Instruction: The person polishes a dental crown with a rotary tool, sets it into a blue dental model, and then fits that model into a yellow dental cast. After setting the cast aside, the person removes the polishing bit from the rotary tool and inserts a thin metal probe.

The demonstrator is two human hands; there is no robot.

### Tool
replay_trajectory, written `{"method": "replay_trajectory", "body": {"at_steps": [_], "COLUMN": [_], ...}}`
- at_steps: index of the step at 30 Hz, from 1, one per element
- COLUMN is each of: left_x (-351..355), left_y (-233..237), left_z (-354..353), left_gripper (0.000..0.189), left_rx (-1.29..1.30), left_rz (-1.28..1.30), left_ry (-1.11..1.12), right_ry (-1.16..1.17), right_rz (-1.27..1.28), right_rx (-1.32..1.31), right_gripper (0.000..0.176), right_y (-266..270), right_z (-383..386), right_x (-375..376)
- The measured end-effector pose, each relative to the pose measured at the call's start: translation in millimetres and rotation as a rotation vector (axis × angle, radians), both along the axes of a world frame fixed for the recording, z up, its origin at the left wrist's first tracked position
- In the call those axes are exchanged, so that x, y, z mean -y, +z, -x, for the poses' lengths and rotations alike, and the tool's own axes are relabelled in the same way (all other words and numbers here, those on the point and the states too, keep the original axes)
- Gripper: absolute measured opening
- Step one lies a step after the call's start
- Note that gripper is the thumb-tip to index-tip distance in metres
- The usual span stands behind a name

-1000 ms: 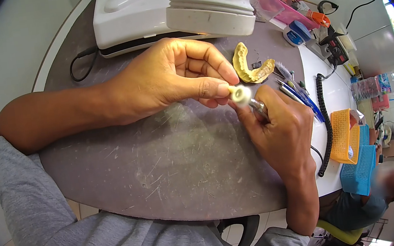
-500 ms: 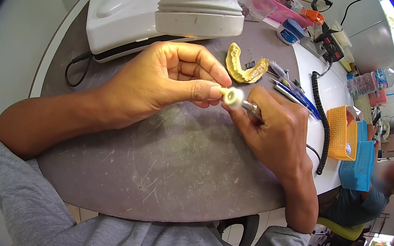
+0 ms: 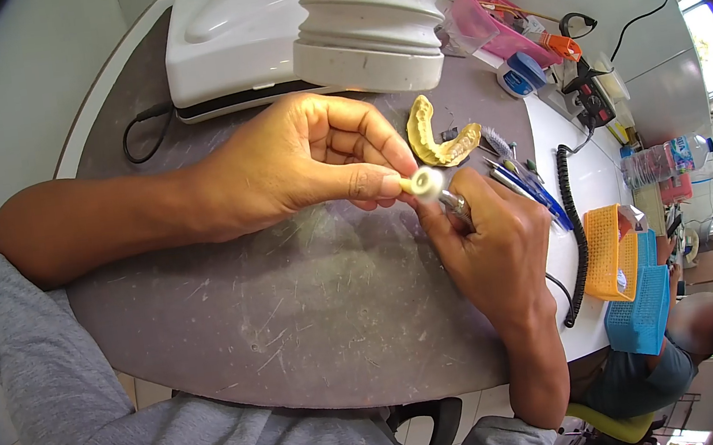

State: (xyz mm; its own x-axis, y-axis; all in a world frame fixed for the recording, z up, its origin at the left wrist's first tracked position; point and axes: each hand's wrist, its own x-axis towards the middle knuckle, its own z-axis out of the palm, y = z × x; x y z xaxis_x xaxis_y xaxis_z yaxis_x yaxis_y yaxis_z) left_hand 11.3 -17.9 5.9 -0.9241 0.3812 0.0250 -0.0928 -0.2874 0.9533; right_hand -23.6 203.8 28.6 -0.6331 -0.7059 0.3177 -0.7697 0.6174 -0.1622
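Observation:
My left hand (image 3: pixel 313 161) pinches a small yellowish piece (image 3: pixel 406 186) between thumb and fingertips, too small and covered to name. My right hand (image 3: pixel 501 240) is closed round a metal rotary handpiece (image 3: pixel 454 202). On the handpiece's tip sits a round whitish polishing wheel (image 3: pixel 427 183), blurred at its edge, which meets or nearly meets the yellowish piece. Just beyond the fingers lies a yellow horseshoe-shaped dental cast (image 3: pixel 423 139). Pens and a small brush (image 3: pixel 498 143) lie near my right hand.
A white machine (image 3: pixel 242 50) with a ribbed hose (image 3: pixel 371 52) stands behind my hands. To the right are a coiled black cord (image 3: pixel 571 241), an orange basket (image 3: pixel 603 254), a blue basket (image 3: pixel 638 308) and a water bottle (image 3: pixel 665 160). Another person (image 3: pixel 642 374) sits beyond.
The view has shifted slightly, so the machine and hose appear lower and the right-hand items further left. Both hands keep their grips, with the wheel still at the yellowish piece.

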Motion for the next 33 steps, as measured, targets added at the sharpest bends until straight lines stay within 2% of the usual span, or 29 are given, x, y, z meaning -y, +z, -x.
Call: {"method": "replay_trajectory", "body": {"at_steps": [6, 21, 24, 30, 33], "left_x": [1.1, 0.1, 1.1, -0.1, 1.2], "left_y": [-2.0, 0.1, -0.3, 0.3, -0.6], "left_z": [0.9, -0.6, 0.2, 0.5, 0.3], "left_gripper": [0.015, 0.014, 0.014, 0.015, 0.015], "left_rx": [-0.016, 0.003, 0.005, 0.011, 0.013], "left_rz": [-0.012, 0.010, 0.007, 0.018, 0.000], "left_ry": [0.005, -0.001, -0.001, 0.006, 0.007], "right_ry": [0.042, -0.032, 0.029, -0.024, 0.035], "right_rz": [-0.021, 0.027, -0.013, 0.019, -0.023], "right_rx": [-0.040, -0.035, -0.048, -0.026, -0.052], "right_gripper": [0.030, 0.029, 0.028, 0.028, 0.028], "right_y": [-1.0, -1.1, -0.3, -1.6, -0.8], "right_z": [-1.7, 1.2, -0.1, 1.8, -0.1], "right_x": [1.0, -0.2, 0.4, -0.7, -0.3]}}
